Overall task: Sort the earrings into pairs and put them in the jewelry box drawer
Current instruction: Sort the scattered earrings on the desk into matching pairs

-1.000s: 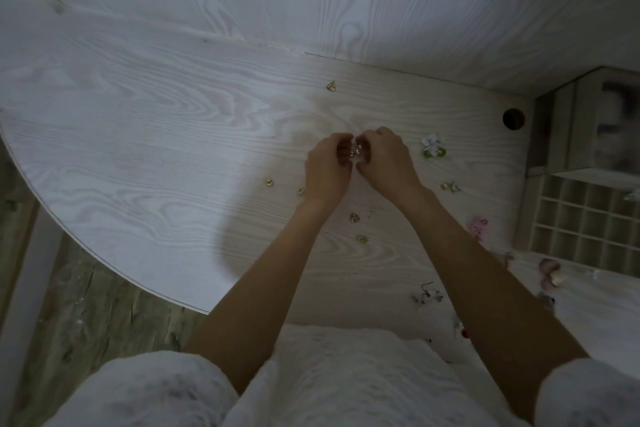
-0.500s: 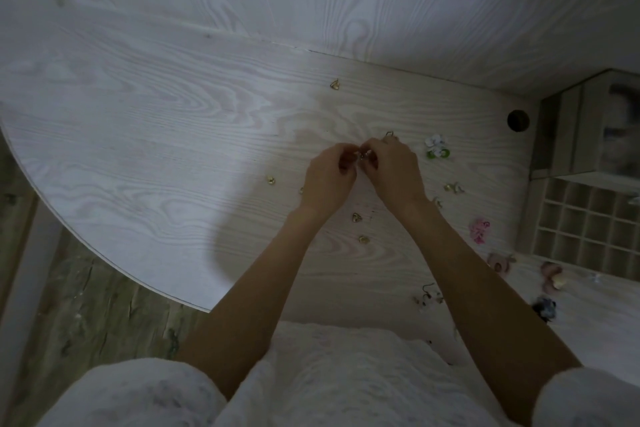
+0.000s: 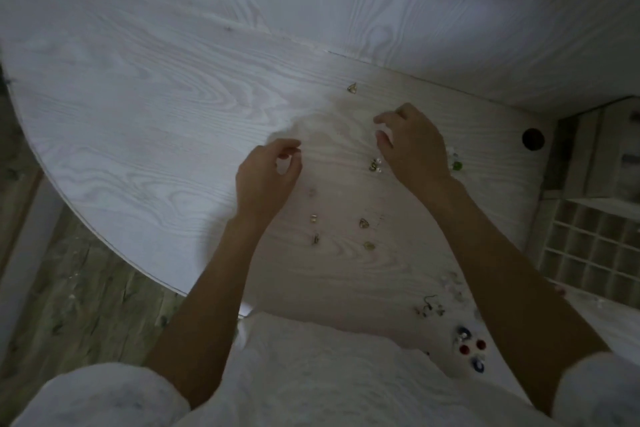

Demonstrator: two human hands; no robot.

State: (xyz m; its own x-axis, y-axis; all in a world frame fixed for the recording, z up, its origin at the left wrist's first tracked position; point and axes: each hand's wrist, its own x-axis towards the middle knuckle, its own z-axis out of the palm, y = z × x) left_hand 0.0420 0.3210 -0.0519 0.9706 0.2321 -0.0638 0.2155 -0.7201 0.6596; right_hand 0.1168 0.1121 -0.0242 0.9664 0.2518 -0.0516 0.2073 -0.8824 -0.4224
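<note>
Head view: the left hand (image 3: 266,180) and right hand (image 3: 412,146), joined over one earring half a second ago, now hover well apart above the desk (image 3: 156,121). Both have curled, parted fingers and hold nothing visible. A small earring cluster (image 3: 375,164) lies just beside the right hand. The jewelry box drawer (image 3: 595,246) sits far right.

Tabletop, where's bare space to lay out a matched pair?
The table is bare left of the left hand, out to its curved edge. Earrings crowd between the forearms, like the gold one, and around the red studs.
</note>
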